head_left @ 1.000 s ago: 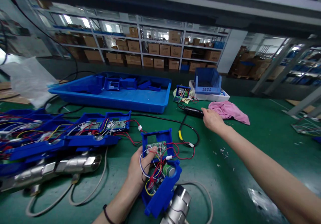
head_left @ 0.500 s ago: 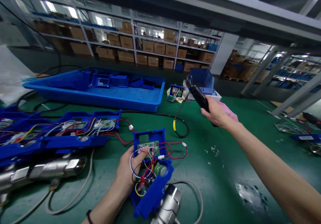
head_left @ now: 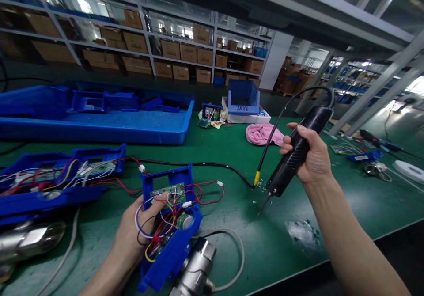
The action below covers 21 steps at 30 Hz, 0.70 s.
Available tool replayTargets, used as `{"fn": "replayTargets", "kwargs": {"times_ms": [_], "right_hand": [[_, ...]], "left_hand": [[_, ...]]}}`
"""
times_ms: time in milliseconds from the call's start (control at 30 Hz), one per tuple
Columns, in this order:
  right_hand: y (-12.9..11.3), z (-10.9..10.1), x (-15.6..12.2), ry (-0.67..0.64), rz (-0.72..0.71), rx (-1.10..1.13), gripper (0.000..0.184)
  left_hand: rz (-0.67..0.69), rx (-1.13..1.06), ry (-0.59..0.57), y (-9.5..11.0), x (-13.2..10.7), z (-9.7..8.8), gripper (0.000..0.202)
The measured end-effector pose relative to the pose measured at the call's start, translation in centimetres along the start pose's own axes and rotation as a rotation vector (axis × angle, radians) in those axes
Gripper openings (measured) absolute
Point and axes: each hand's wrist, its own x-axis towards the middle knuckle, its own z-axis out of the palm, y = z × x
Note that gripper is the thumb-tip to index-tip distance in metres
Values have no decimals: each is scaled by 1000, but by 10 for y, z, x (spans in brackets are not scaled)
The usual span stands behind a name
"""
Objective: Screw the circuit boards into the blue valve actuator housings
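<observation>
Left hand (head_left: pixel 135 223) clamped on boxy blue plastic housing (head_left: pixel 174 260), prob to keep it steady; right hand (head_left: pixel 313 157) wrapped round black cylindrical corded tool (head_left: pixel 289 168), thin bit (head_left: pixel 264 205) pointing down between hands.

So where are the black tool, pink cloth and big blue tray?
Black tool (head_left: pixel 292 158), head view: its casing.
Pink cloth (head_left: pixel 261 134), head view: its middle.
Big blue tray (head_left: pixel 132 134), head view: front wall.

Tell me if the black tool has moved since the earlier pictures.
Yes: the black tool moved from left of the pink cloth to mostly right of it, nearer the camera.
</observation>
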Motion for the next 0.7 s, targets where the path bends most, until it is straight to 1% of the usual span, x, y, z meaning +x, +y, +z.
{"fn": "replayTargets", "kwargs": {"times_ms": [33, 100, 200, 267, 467, 567, 667, 700], "right_hand": [[-1, -1, 0, 3, -37, -28, 27], [0, -3, 2, 25, -185, -90, 23], [6, -4, 9, 73, -448, -209, 19], [13, -5, 13, 88, -545, -268, 18], [31, -6, 20, 105, -628, -326, 16], [31, -5, 19, 102, -632, -347, 15], [26, -3, 19, 114, -628, -355, 15], [24, -1, 19, 123, -636, -350, 15]], "left_hand": [[-38, -18, -10, 0, 0, 0, 37], [-92, -58, -22, 0, -1, 0, 36], [-98, -94, -17, -2, 1, 0, 37], [-85, -100, -12, -5, 2, 0, 36], [-79, -95, -43, -8, 3, -3, 38], [-64, -63, -30, -9, 4, -3, 39], [-68, -51, -15, -7, 3, -2, 41], [-50, -44, -1, -6, 2, -1, 41]]}}
